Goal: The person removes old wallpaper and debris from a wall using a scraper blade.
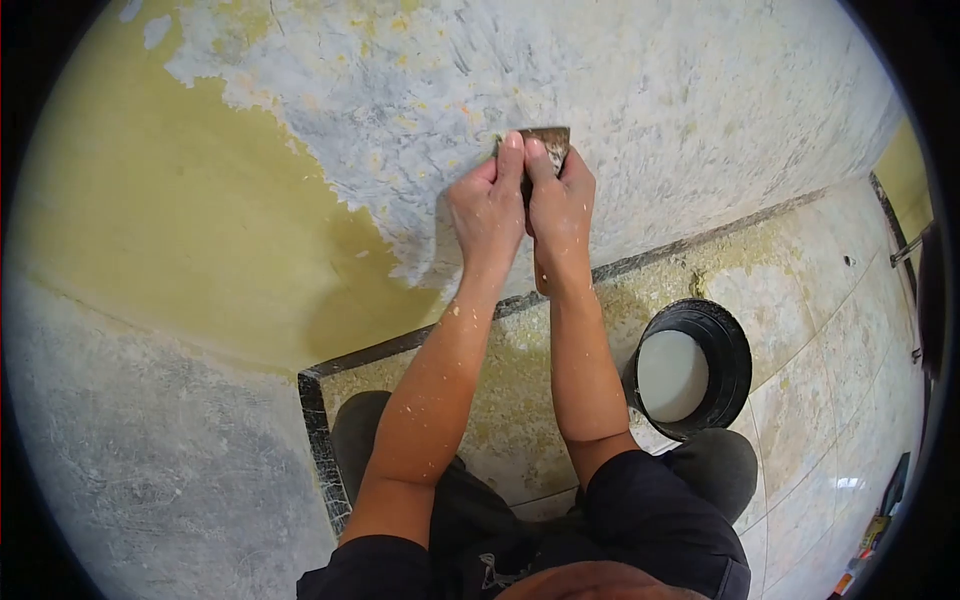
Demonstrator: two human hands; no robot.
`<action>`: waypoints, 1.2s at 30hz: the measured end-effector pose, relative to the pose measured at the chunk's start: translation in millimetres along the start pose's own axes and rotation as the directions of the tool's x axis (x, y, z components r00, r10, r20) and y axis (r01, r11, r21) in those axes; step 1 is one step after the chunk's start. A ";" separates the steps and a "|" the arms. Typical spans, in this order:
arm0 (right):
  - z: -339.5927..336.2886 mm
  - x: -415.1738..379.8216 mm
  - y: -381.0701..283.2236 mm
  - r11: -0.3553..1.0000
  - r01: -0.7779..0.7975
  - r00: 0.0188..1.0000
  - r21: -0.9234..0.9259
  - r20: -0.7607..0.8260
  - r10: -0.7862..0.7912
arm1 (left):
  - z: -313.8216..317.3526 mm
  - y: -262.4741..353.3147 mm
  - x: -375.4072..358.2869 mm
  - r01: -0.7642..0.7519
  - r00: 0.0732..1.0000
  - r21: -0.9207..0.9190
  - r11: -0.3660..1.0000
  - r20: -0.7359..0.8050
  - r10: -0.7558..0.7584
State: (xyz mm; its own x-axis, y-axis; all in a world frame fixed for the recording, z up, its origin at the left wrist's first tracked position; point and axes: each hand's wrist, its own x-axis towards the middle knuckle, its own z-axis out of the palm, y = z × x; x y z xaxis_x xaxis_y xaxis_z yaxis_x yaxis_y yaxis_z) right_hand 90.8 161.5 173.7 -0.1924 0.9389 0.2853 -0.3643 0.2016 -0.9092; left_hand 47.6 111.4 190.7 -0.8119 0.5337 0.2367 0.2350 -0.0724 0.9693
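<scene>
Both my hands grip one scraper (549, 137), its broad metal blade pressed against the wall. My left hand (485, 205) closes on its left side and my right hand (562, 205) on its right, with the thumbs lying side by side on the blade. Part of a brown handle (541, 278) shows below, between my wrists; the rest is hidden. Around the blade the wall (640, 130) is bare, grey-white and scratched. Yellow paint (200, 220) still covers the wall to the left, with a ragged edge. Pale flakes speckle my forearms.
A black bucket (741, 365) holding whitish liquid (672, 375) stands on the floor by my right knee. Paint flakes litter the tiled floor (790, 410) along a dark skirting strip (380, 347). At the lower right edge lie several small items (862, 550) I cannot make out.
</scene>
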 end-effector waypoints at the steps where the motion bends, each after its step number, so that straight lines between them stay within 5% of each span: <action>1: -1.4 -2.1 4.4 0.999 -0.015 1.000 0.029 -0.006 0.015 | 0.5 -4.3 -0.4 0.000 1.000 0.015 1.000 0.007 0.000; 11: -2.1 12.5 -7.9 0.989 0.083 0.996 -0.124 0.028 -0.080 | 10.8 -3.6 1.6 0.019 0.999 -0.111 0.994 -0.036 -0.023; 13: 4.2 15.3 -23.7 0.963 0.133 0.991 -0.235 0.048 -0.125 | 7.6 6.4 7.8 -0.030 0.999 -0.291 0.956 -0.038 0.020; 17: 4.3 10.3 -19.2 0.984 0.102 0.994 -0.143 0.041 -0.097 | 8.8 -0.2 8.3 -0.089 0.995 -0.313 0.945 -0.076 0.068; 19: -3.8 4.2 -5.3 0.983 0.108 0.994 -0.149 0.022 -0.106 | 6.6 -14.3 3.8 0.024 0.999 -0.188 0.982 -0.024 -0.029; 24: -2.1 2.4 -9.4 0.970 0.116 0.993 -0.215 -0.002 -0.119 | 3.4 -8.1 2.7 0.029 1.000 -0.167 0.986 -0.004 -0.030; 28: 4.9 3.7 -20.1 0.964 0.129 0.991 -0.231 0.049 -0.121 | -2.9 -0.3 5.8 0.050 0.998 -0.368 0.928 0.048 -0.035; 31: -2.8 -5.4 -4.0 0.961 0.173 0.982 -0.215 -0.033 -0.185 | 1.7 -9.4 -2.5 0.090 0.996 -0.120 0.989 0.030 -0.087; 34: -2.2 -6.9 -3.7 0.984 0.053 0.995 -0.168 -0.070 -0.065 | 0.0 2.3 -5.2 0.064 0.998 -0.047 0.997 0.005 -0.064; 36: 3.9 -1.8 -11.2 0.966 0.144 0.986 -0.213 -0.047 -0.158 | -5.5 6.4 -3.1 0.135 0.991 0.052 0.990 0.006 -0.135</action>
State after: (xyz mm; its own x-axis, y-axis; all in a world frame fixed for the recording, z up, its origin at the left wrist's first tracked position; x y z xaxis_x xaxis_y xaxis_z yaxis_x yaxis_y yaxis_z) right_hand 91.7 156.4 184.6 -0.0895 0.9074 0.4107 -0.1854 0.3899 -0.9020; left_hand 48.7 104.6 196.5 -0.8330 0.5436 0.1031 0.1510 0.0442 0.9875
